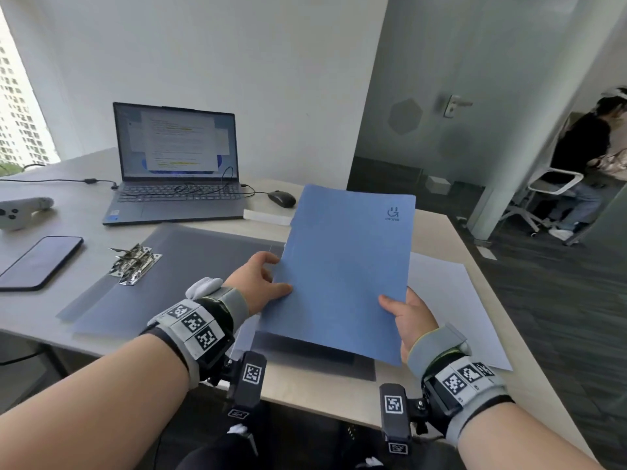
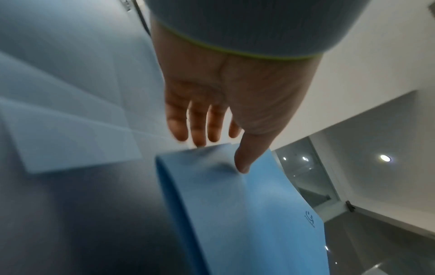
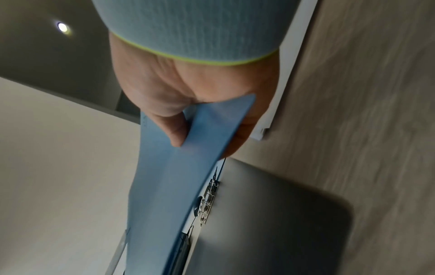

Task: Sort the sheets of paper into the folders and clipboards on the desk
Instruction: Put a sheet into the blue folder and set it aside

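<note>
A blue folder (image 1: pixel 342 266) with a small logo at its far right corner hangs tilted above the desk between both hands. My left hand (image 1: pixel 276 274) holds its left edge, thumb on top (image 2: pixel 242 163); the fingers reach to the edge. My right hand (image 1: pixel 397 307) pinches the near right corner, thumb over the cover and fingers under it (image 3: pixel 204 145). Under the folder a grey clipboard (image 1: pixel 176 266) with a metal clip (image 1: pixel 135 262) lies flat. A white sheet of paper (image 1: pixel 458 300) lies to the right on the desk.
An open laptop (image 1: pixel 176 171) with a cable across its keys stands at the back, a mouse (image 1: pixel 281 199) beside it. A phone (image 1: pixel 37 262) and a white controller (image 1: pixel 20 212) lie at the left. Another person (image 1: pixel 583 157) stands beyond the glass wall, right.
</note>
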Demonstrator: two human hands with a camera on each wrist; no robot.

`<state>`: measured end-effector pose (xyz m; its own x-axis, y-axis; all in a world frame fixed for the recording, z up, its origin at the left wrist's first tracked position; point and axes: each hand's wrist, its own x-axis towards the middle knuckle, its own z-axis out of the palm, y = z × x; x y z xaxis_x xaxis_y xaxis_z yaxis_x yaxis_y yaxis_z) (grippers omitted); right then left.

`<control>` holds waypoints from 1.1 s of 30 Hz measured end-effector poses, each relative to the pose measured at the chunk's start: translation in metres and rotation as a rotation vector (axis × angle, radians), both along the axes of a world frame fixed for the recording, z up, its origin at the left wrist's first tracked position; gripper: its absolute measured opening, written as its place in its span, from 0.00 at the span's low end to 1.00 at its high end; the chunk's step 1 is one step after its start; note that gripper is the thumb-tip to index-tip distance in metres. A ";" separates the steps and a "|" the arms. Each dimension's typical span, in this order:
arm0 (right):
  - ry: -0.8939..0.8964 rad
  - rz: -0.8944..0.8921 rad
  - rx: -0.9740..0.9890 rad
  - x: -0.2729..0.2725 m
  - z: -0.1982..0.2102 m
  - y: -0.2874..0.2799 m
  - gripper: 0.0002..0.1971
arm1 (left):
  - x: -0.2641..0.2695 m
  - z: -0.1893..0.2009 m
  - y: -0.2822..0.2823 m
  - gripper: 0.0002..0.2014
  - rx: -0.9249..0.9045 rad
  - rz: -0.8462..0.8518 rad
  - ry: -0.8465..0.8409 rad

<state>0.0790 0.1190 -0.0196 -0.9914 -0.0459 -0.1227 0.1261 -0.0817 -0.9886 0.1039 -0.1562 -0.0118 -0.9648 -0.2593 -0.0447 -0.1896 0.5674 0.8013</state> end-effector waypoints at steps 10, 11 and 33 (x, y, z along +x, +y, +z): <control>0.043 0.125 0.072 0.003 0.000 0.010 0.15 | -0.001 0.037 -0.028 0.44 -0.768 0.078 0.052; 0.049 0.135 0.077 0.003 -0.001 0.009 0.15 | -0.003 0.038 -0.030 0.44 -0.796 0.056 -0.005; 0.015 0.110 -0.037 0.003 -0.018 -0.005 0.16 | 0.001 0.016 0.008 0.33 0.613 0.122 -0.103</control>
